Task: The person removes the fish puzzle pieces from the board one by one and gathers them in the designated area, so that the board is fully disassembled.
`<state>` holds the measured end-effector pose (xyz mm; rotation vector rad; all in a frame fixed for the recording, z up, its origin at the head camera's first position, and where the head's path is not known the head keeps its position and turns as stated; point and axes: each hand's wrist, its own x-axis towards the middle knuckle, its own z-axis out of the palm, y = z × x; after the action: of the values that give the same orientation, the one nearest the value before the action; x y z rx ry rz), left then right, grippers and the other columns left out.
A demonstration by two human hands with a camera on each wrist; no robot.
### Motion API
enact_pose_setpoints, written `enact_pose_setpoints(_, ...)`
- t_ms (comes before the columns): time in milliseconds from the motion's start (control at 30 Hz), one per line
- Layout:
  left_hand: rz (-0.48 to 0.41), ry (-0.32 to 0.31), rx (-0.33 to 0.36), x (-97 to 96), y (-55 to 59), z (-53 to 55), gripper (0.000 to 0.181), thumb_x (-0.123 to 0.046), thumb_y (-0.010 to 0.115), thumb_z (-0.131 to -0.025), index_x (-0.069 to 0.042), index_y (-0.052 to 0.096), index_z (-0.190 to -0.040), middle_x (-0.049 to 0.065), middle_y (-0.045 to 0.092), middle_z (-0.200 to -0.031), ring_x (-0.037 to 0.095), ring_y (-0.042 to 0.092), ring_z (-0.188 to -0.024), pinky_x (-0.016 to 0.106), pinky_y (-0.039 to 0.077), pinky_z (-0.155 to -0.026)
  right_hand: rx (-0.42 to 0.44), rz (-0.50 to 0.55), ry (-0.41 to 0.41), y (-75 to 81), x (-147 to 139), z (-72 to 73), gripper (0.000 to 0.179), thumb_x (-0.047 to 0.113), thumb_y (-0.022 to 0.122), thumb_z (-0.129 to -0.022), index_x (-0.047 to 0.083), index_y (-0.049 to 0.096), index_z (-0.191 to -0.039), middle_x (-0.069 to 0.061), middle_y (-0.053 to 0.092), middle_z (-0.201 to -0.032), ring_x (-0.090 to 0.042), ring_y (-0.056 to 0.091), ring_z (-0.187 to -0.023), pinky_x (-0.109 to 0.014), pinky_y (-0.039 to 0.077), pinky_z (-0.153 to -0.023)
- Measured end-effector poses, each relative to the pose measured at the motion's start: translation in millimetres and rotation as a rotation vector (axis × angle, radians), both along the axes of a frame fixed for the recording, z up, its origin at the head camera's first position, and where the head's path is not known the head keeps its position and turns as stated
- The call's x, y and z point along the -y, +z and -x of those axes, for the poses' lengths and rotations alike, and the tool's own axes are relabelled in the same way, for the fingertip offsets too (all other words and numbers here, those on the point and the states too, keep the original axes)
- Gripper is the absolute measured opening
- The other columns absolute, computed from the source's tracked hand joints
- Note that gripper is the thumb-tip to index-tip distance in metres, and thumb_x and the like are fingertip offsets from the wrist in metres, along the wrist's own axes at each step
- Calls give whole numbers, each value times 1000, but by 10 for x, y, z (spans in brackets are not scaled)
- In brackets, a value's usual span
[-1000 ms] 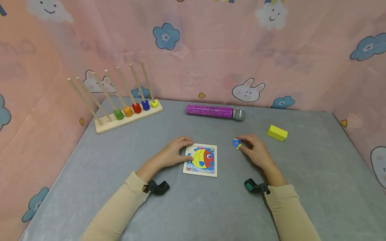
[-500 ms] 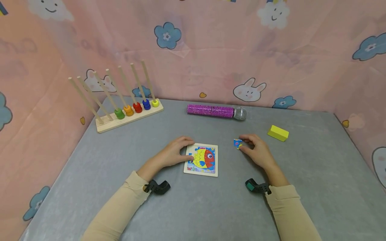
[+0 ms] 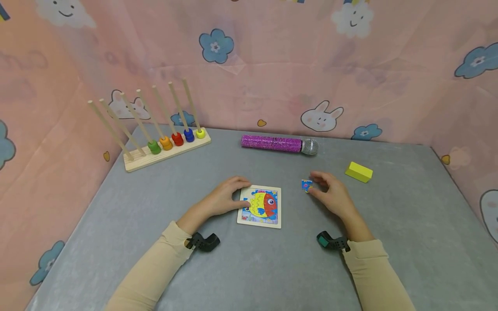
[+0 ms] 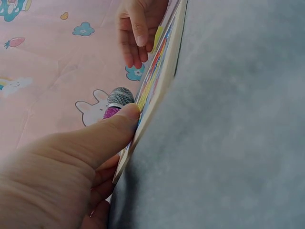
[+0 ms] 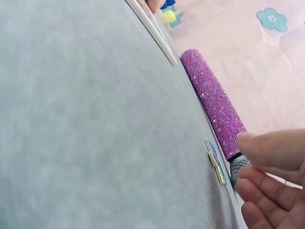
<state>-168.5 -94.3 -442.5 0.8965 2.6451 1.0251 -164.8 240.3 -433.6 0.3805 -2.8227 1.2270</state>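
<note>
A square wooden jigsaw puzzle with a yellow-and-red fish picture lies flat on the grey table. My left hand grips its left side, thumb on top of the picture and fingers at the edge, as the left wrist view also shows. A small blue puzzle piece with a bit of yellow rests on the table to the right of the board. Just beside it is my right hand, fingers loosely bent and thumb apart from them. In the right wrist view, the puzzle piece lies free of the fingers.
A purple glittery microphone lies behind the puzzle. At the back left stands a wooden peg stand with coloured rings on several pegs. A yellow block lies beyond my right hand. Pink printed cloth backs the table.
My right hand's fingertips have drawn slightly away from the small puzzle piece, which now lies on the table. The left hand and the board hold still; the view shifted slightly.
</note>
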Motion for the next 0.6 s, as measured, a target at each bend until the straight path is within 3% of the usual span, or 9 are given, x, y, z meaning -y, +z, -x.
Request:
enact_pose_setpoints(400,4,-6,8,-15,-11,2,58,-32,72,-84,-6,54,-133,8,52,-134,24,47,-126,42,37,-108,12,-30,73,135,207,-80,47,11,67,-88,-3,51,-130,-22,56,-128,-36,53,-116,-52,43,-99)
enact_pose_setpoints(600,1,6,8,-5,-9,2,58,-31,72,-84,-6,54,-133,8,51,-134,24,46,-127,42,37,-109,11,-26,150,164,394,-80,45,14,67,-88,0,53,-129,-19,57,-128,-34,52,-118,-51,42,-100)
